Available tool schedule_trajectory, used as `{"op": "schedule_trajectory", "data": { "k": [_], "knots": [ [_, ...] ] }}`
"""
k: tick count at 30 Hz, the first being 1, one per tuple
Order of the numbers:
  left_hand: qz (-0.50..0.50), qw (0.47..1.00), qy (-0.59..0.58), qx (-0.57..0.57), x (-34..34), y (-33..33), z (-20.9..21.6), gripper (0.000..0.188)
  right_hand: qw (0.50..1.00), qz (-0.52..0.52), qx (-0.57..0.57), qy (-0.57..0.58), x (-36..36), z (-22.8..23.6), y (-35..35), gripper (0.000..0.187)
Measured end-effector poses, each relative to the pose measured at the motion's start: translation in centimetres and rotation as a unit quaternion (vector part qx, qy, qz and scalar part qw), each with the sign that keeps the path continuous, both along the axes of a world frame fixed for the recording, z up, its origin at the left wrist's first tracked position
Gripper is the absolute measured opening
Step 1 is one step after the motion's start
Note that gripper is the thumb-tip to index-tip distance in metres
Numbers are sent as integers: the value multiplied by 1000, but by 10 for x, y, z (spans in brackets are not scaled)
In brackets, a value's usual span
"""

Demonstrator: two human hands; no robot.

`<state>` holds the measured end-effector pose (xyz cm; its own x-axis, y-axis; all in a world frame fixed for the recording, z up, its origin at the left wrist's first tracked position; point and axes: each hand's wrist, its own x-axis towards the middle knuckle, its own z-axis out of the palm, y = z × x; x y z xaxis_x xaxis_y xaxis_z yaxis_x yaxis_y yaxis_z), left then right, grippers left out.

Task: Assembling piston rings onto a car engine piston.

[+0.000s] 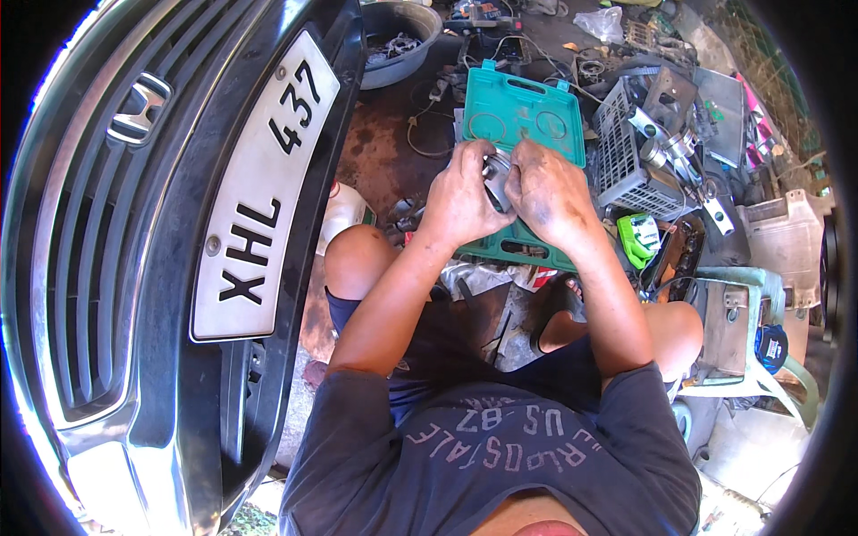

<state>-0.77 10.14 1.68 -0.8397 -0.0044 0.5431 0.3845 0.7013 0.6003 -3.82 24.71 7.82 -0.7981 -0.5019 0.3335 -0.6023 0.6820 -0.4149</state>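
Note:
Above an open green plastic tool case (523,105), both my hands close around a small silvery metal engine piston (498,183). My left hand (465,196) grips its left side, with the thumb underneath and the fingers curled over the far edge. On the other side, my right hand (547,189) is bent over the rim, its fingertips pressed against the metal. The fingers cover much of the piston. Behind them the lid of the case stands raised, while the lower half of the case lies under my hands and is partly hidden by them.
A car front bumper (170,393) with a number plate (265,188) fills the left. To the right, a grey plastic crate (626,165) holds metal parts, including pistons with rods (684,156). A pale green plastic chair (751,286) stands nearer. A grey basin (411,62) sits far back.

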Motion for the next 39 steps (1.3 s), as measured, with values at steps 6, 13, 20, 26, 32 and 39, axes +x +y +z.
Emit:
{"op": "schedule_trajectory", "data": {
  "k": [6,13,20,26,32,39],
  "knots": [
    [4,1000,19,-3,-1,2,-1,79,998,-61,-17,-15,8,0,-5,11],
    [24,999,25,-15,-2,0,2,80,995,-46,-52,-69,6,0,-6,16],
    [38,999,16,-4,-2,-1,3,79,983,-46,-138,-110,-1,-7,-3,17],
    [17,999,31,1,1,-3,7,81,964,15,-223,-146,-17,-18,6,25],
    [-6,999,43,24,2,-7,12,79,838,228,-371,-328,-31,-37,11,34],
    [-45,983,-31,176,-5,-18,1,77,829,216,-351,-378,-34,-35,11,31]
  ]
}}
